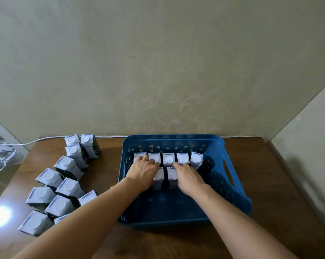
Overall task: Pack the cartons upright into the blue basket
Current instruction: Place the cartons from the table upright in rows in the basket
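The blue basket [230, 172] stands on the brown table. Several white-capped cartons stand upright in a row [168, 159] along its far wall. Two more cartons stand in a second row just in front. My left hand [143, 171] reaches into the basket and rests on the left carton [159, 176] of that second row. My right hand [189, 177] rests on the right carton [172, 174] beside it. Both hands cover part of the cartons, so the grip itself is hidden. Several more cartons [64, 184] stand on the table to the basket's left.
A white cable [45, 139] runs along the table's back edge at the wall. A pale bag-like object [1, 156] sits off the table's far left corner. The basket's near half [167, 204] holds nothing. Bare table lies to the basket's right.
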